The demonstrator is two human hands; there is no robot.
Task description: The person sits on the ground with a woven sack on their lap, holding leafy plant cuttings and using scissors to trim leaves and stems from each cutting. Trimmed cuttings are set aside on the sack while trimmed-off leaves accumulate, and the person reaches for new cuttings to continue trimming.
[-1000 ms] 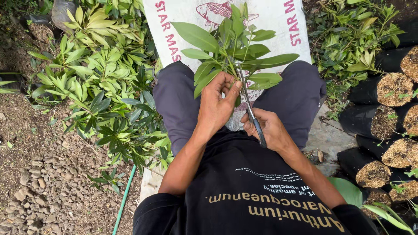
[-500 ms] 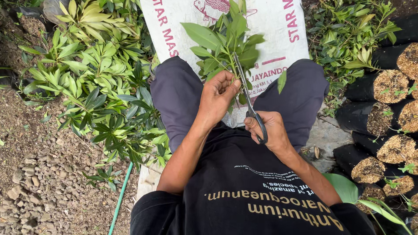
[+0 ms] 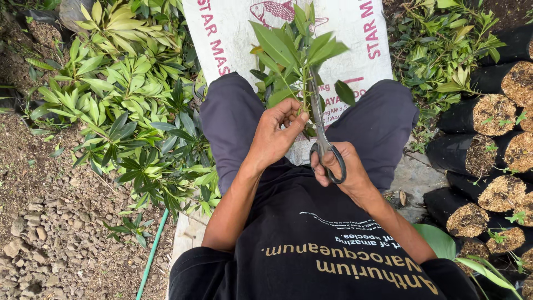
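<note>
Between the person's knees, held up over a white woven sack (image 3: 355,33), stands a leafy cutting (image 3: 297,50). Its stem is pinched at the bottom by the left hand (image 3: 275,136), whose fingers are curled tight around it, thumb toward the scissors. The right hand (image 3: 338,166) has its fingers through the loops of a pair of scissors (image 3: 322,133), and the blades run up alongside the stem into the foliage; whether they are parted or closed I cannot tell. Several broad leaves remain at the top of the cutting, so the trimming looks only partly done, I judge, with upper leaves left to deal with. One dark leaf (image 3: 345,93) hangs at the right of the sprig, seemingly loose or falling.

A heap of similar green cuttings (image 3: 127,116) lies to the left on gravelly ground (image 3: 50,222), beside a green hose (image 3: 152,250). Black grow bags (image 3: 488,116) filled with husk stand at the right.

Compared with half a second earlier, the cutting stands more upright and the scissor blades reach higher among the leaves; the loose leaf sits higher than it did.
</note>
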